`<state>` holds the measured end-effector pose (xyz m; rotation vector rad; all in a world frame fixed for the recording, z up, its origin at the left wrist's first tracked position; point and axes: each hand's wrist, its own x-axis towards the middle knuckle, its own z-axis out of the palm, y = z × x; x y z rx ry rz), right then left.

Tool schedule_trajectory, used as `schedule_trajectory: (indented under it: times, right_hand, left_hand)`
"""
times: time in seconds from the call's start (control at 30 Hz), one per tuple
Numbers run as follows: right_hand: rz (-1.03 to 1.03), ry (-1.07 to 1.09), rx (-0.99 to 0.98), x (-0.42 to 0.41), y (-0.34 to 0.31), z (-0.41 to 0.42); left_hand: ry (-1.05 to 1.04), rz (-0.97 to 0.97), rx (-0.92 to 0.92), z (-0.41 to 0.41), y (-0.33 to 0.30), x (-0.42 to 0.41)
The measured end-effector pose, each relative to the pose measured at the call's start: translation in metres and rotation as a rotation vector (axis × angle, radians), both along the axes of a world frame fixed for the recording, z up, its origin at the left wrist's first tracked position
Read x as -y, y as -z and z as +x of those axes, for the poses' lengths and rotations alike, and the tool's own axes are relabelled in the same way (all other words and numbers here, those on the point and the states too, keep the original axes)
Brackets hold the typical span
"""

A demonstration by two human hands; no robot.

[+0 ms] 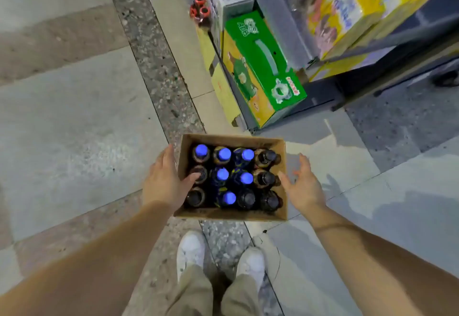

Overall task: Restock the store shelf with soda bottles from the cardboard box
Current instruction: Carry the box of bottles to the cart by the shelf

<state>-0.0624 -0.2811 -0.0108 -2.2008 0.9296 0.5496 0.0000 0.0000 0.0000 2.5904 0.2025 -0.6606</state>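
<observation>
An open brown cardboard box sits on the tiled floor just ahead of two white shoes, packed with upright dark soda bottles, some blue-capped, some dark-capped. The left hand rests at the box's left wall, its fingers relaxed, thumb over the rim. The right hand hovers beside the right wall, fingers released, holding nothing. A green-and-yellow carton stands beyond, at the foot of a shelf unit.
</observation>
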Motion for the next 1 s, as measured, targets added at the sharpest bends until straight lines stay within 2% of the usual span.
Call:
schedule_trajectory:
  times: [0.23,0.43,0.6,0.83,1.0]
  right_hand:
    - [-0.018,0.049,-0.073,0.01,0.079,-0.011]
    - [-0.038,0.05,-0.124,0.01,0.108,-0.004]
    - [-0.066,-0.032,-0.134,0.011,0.111,-0.001]
    - [0.02,-0.042,-0.08,0.021,0.099,-0.006]
    - [0.06,-0.04,-0.067,0.029,0.062,-0.028]
  left_hand:
    - [-0.106,0.03,-0.032,-0.008,0.084,-0.002]
    - [-0.131,0.066,-0.127,0.002,0.11,0.0]
    - [-0.117,0.124,-0.152,0.012,0.116,-0.004]
    - [-0.117,0.111,-0.09,0.011,0.105,0.003]
    - [-0.036,0.145,-0.105,0.009,0.07,0.01]
